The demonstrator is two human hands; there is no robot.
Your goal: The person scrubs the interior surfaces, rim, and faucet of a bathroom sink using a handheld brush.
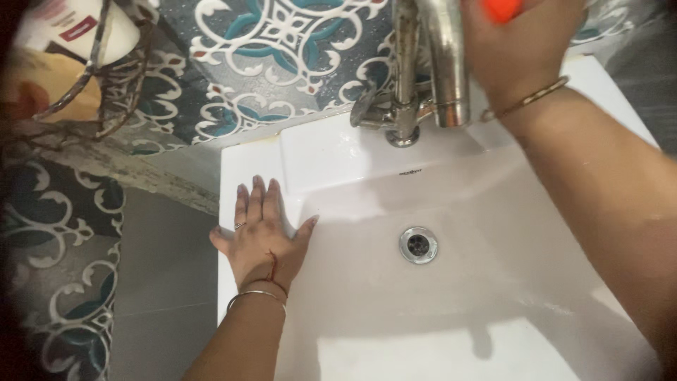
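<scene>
My left hand [261, 233] lies flat, fingers spread, on the left rim of a white washbasin [240, 159]. It holds nothing; a ring and thin bangles show on it. My right hand [518, 49] is raised at the top right, behind the steel tap [444, 63], closed around an orange object [502, 8] of which only a small end shows. A thin bracelet circles that wrist. The right forearm crosses above the basin's right side. The round metal drain [418, 245] sits in the middle of the bowl.
A patterned blue and white tiled wall [282, 42] runs behind the basin. A wire rack [92, 70] with a white container [77, 28] hangs at the top left. Patterned tiles and grey floor [162, 282] lie left of the basin.
</scene>
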